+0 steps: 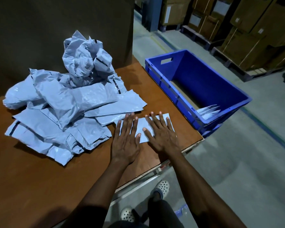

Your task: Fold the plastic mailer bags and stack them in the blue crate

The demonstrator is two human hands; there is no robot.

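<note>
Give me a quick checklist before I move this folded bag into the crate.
1. Folded bag lies flat on the table: ok.
2. Left hand and right hand both flat on it, holding nothing else: ok.
3. Room in the crate: ok, a small stack at its near end, bare floor beyond.
4. Way to the crate free: ok.
5. Pile clear of the bag: cannot tell, its edge lies by the left hand.
6. Fold holds once released: cannot tell.
</note>
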